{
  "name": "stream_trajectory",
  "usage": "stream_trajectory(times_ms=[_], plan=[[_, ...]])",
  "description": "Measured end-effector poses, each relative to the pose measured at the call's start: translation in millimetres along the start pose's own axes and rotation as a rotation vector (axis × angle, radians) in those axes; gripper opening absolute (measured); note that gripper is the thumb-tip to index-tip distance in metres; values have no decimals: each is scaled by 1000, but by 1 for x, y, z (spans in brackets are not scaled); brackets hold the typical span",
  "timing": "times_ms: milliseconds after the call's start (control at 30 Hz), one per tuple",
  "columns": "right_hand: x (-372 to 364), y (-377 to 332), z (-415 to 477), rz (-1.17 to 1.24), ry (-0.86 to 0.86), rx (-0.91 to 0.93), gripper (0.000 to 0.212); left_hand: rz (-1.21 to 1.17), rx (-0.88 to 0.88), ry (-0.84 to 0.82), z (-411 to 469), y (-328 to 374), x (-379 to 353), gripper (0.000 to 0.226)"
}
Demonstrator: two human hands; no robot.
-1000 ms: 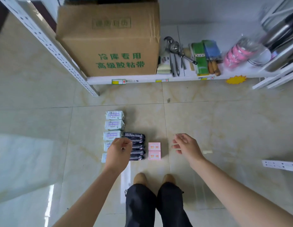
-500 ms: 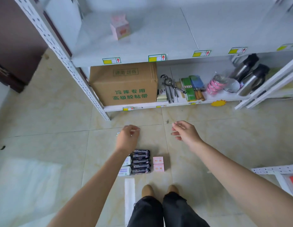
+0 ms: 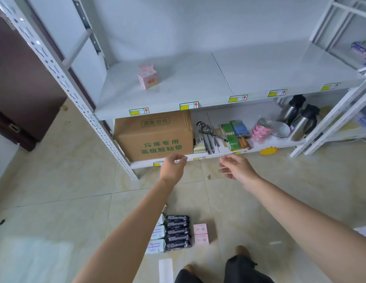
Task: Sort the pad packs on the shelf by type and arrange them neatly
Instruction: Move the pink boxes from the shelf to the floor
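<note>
The left forearm point(image 3: 135, 223) covers part of the pale packs point(image 3: 157, 232); the pink pack point(image 3: 148, 77) on the shelf point(image 3: 198, 78) is blurred; a purple bundle point(image 3: 361, 50) runs off the right edge.

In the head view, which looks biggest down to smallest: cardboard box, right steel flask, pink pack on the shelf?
1. Cardboard box, by far.
2. Right steel flask.
3. Pink pack, slightly smaller than the flask.

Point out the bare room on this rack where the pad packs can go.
The middle shelf is bare from the pink packs rightward to its far end, plus a strip in front of them along the labelled edge. The bottom shelf is crowded: cardboard box, ladles, packaged wooden-handled tools, pink bowls and flasks stand side by side.
</note>
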State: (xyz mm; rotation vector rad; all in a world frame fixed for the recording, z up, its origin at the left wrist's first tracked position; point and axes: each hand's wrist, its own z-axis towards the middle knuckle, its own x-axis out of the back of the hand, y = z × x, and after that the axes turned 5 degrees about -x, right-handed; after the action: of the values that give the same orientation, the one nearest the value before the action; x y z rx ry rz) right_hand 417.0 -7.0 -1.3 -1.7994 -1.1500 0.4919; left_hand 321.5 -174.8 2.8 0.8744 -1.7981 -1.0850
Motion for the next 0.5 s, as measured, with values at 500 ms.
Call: stream_trajectory(times_ms=[500], plan=[[172,-53,97,-90,-107,114,11,-123,41,202,63,78,-126,14]])
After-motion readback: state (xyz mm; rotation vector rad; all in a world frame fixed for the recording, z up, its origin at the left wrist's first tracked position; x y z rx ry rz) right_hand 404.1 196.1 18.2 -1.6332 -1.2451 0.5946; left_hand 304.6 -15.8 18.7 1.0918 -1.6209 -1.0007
